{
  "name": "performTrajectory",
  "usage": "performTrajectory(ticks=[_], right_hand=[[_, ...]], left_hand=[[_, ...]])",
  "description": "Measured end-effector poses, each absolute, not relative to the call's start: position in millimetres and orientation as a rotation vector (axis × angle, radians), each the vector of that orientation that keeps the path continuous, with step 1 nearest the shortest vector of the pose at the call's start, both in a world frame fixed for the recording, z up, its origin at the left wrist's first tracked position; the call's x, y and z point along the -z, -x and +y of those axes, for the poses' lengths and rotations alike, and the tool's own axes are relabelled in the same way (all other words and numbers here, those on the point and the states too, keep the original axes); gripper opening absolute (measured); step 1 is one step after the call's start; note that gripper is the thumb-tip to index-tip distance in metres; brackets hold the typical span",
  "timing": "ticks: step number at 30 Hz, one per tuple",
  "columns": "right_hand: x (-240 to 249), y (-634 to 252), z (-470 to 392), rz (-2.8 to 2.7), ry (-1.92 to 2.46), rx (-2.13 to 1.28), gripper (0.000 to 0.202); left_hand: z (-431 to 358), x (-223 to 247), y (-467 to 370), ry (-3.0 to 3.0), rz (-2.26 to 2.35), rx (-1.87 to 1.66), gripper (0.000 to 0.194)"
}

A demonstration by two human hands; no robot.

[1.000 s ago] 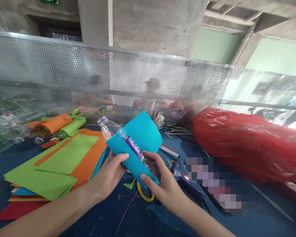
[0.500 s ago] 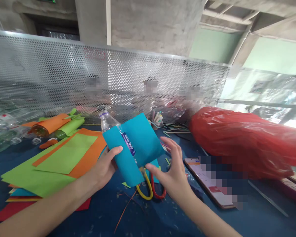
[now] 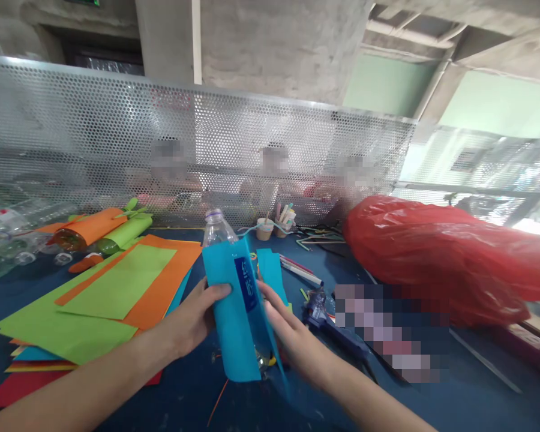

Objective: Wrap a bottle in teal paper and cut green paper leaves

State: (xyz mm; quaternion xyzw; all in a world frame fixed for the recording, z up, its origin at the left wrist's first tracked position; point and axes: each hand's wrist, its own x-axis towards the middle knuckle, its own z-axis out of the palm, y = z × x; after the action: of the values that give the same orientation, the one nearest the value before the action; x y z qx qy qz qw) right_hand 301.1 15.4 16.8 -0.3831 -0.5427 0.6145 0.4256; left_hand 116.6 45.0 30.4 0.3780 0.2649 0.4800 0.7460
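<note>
A clear plastic bottle [image 3: 218,230] with a purple neck ring leans in my left hand [image 3: 195,321], which is closed around it. Blue paper [image 3: 229,312] wraps its near side, and the thumb presses on that sheet. A dark blue label [image 3: 245,282] shows between the paper's edges. My right hand [image 3: 292,333] lies with stretched fingers against the outside of the paper's raised right flap; its thumb is hidden. Behind the bottle's lower end, the scissors are almost fully covered, with only a bit of yellow handle showing.
Coloured paper sheets [image 3: 103,288] are stacked at left, before paper-wrapped bottles [image 3: 94,228]. A blue glue gun [image 3: 333,330], pens [image 3: 301,270] and a partly blurred phone [image 3: 378,336] lie right. A red plastic bag [image 3: 432,258] bulges beyond. A perforated metal screen [image 3: 234,138] stands behind, with people past it.
The bottle has turned more upright and come slightly lower. My right hand has moved in from the right, folding the blue paper's flap towards the bottle. The glue gun has come into view.
</note>
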Motion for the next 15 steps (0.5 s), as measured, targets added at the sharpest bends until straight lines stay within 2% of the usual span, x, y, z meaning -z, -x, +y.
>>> performTrajectory(ticks=[8, 15], right_hand=[[-29, -294, 3, -1.702, 0.963, -1.416, 0.094], [-16, -290, -1, -1.789, 0.976, -1.331, 0.099]], left_hand=[[36, -30, -123, -0.981, 0.628, -1.068, 0.032], [36, -25, -130, -0.958, 0.713, -1.096, 0.047]])
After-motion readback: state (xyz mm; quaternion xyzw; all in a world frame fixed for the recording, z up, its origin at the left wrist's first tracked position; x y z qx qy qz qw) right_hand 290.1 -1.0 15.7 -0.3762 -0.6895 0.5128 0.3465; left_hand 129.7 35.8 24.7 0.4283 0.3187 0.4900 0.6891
